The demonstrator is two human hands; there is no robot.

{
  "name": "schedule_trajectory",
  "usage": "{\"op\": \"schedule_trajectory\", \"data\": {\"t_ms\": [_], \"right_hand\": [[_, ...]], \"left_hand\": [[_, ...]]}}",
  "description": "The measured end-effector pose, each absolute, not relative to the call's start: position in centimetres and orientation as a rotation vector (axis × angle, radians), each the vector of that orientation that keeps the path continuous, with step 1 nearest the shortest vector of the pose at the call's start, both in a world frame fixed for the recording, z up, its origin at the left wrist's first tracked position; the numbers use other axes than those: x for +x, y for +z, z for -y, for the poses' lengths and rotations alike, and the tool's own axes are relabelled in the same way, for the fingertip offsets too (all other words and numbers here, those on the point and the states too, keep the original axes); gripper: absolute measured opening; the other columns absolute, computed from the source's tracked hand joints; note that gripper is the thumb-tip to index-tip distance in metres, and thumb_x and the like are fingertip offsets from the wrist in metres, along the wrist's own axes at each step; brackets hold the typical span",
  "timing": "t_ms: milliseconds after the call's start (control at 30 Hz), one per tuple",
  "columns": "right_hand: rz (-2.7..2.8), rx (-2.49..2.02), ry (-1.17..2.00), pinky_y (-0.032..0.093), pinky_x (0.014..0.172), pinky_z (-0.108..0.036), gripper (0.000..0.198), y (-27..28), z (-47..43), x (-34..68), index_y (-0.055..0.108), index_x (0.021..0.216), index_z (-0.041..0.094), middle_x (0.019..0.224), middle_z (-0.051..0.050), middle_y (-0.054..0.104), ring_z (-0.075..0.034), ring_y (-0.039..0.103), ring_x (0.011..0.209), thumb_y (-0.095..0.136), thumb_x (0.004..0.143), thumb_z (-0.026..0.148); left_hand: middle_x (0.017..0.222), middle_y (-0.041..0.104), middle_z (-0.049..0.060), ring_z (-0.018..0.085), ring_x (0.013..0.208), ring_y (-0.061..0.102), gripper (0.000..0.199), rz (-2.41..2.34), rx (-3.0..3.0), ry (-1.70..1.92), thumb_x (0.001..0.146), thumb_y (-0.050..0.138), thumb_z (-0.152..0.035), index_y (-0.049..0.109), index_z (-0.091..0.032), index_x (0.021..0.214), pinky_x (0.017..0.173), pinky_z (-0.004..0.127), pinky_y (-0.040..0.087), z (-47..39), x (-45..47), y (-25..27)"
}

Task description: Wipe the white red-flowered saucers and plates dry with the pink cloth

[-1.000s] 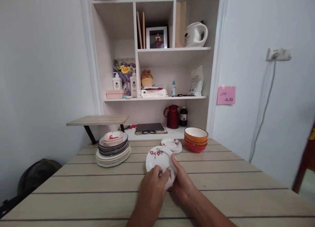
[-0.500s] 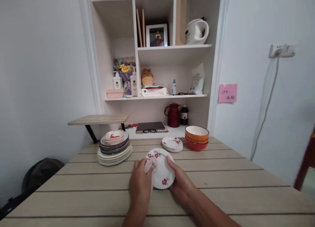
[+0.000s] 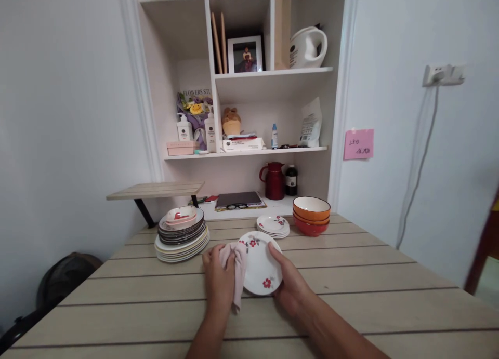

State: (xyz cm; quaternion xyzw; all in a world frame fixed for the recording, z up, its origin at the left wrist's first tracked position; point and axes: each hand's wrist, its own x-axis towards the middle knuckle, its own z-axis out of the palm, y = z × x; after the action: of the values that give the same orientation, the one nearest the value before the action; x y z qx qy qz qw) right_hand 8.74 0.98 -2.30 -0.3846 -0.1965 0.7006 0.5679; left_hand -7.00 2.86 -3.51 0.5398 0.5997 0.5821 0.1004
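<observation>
A small white plate [image 3: 258, 268] with red flowers is tilted up over the table, gripped at its right edge by my right hand [image 3: 290, 283], thumb on the face and fingers behind. My left hand [image 3: 219, 276] is closed around a pale pink cloth [image 3: 238, 276], which hangs down beside the plate's left edge and overlaps it. Just behind lies a short stack of matching flowered plates [image 3: 273, 226].
To the left stands a taller stack of plates [image 3: 182, 250] topped by small dishes [image 3: 181, 217]. Orange and red bowls [image 3: 311, 218] are stacked at the back right. A small raised shelf [image 3: 156, 190] overhangs the table's left rear; a red jug [image 3: 275, 181] stands behind.
My left hand and the cloth have shifted left toward the plate's edge, and more of the cloth shows. The plate and my right hand have moved slightly right.
</observation>
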Motion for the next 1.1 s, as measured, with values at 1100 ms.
{"op": "schedule_trajectory", "data": {"t_ms": [1100], "right_hand": [[1.237, -0.733, 1.205, 0.045, 0.07, -0.03, 0.029, 0.6, 0.5, 11.1, 0.074, 0.087, 0.019, 0.079, -0.002, 0.074, -0.019, 0.061, 0.073, 0.083, 0.063, 0.033]], "left_hand": [[0.1, 0.073, 0.007, 0.023, 0.092, 0.066, 0.032, -1.063, 1.587, 1.392, 0.078, 0.06, -0.036, 0.067, -0.017, 0.102, 0.083, 0.03, 0.049, -0.4, -6.4, -2.0]]}}
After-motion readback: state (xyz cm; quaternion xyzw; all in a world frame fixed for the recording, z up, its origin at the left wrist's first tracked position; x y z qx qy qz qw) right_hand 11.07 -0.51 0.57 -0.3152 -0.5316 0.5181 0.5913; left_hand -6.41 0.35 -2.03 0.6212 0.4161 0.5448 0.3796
